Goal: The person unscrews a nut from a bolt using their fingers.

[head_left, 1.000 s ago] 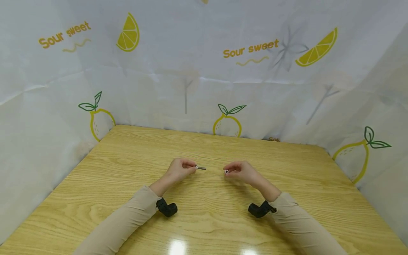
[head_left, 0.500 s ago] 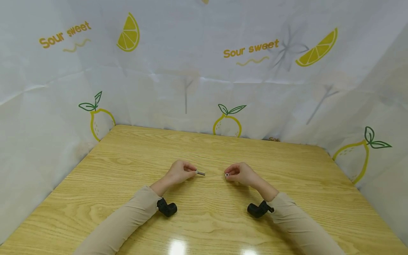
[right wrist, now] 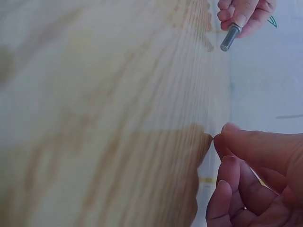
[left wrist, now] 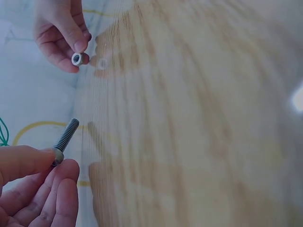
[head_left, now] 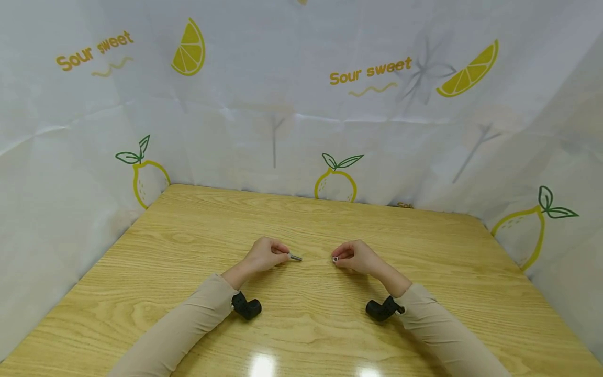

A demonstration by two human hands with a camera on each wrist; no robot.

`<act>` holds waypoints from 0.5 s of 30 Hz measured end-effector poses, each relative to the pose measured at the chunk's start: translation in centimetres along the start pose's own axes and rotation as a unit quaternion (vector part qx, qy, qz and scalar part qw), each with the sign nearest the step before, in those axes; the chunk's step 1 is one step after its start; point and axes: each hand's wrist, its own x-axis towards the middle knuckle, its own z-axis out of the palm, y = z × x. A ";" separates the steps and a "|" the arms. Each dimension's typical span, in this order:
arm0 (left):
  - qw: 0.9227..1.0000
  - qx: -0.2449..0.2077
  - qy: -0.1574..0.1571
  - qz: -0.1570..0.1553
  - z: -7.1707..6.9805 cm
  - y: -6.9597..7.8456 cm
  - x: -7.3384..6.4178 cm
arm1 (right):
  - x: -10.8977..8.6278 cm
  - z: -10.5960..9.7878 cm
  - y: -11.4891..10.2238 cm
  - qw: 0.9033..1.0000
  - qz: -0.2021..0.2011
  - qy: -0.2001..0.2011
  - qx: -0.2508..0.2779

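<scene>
My left hand (head_left: 265, 255) pinches a silver bolt (left wrist: 66, 137) by its head between thumb and fingers. The bolt's threaded shank points toward the other hand, tilted slightly down in the head view. Across a gap, my right hand (head_left: 360, 257) pinches a small metal nut (left wrist: 77, 59) between thumb and fingertips, its hole showing in the left wrist view. In the right wrist view the nut is hidden behind the thumb, while the bolt (right wrist: 231, 38) shows at the top. Bolt and nut are apart, both held over the wooden table.
The wooden table (head_left: 311, 324) spreads beneath both arms. A white curtain (head_left: 282, 104) with lemon prints stands along the back and sides. Black wrist-worn cameras, the left one (head_left: 246, 307) and the right one (head_left: 382, 309), hang beside the beige sleeves.
The bolt's free end has tipped downward in my left hand. My right hand has lowered slightly with the nut. Over the last half second, almost nothing has moved.
</scene>
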 end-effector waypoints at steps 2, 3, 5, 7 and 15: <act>1.000 0.002 0.000 0.000 0.0 0.0 0.0 | 0.0 0.0 0.1 1.000 -0.004 0.000 -0.005; 1.000 0.002 -0.001 -0.002 0.0 0.0 0.0 | 0.0 -0.1 0.1 1.000 -0.003 0.001 -0.005; 1.000 0.008 0.001 0.000 0.0 0.0 0.0 | 0.0 -0.1 0.2 1.000 -0.007 0.001 -0.011; 1.000 0.014 0.002 0.001 0.0 0.0 0.1 | 0.0 -0.1 0.1 1.000 -0.008 0.002 -0.014; 1.000 0.023 0.005 0.002 0.0 -0.1 0.1 | -0.1 -0.1 0.0 1.000 -0.005 0.005 -0.023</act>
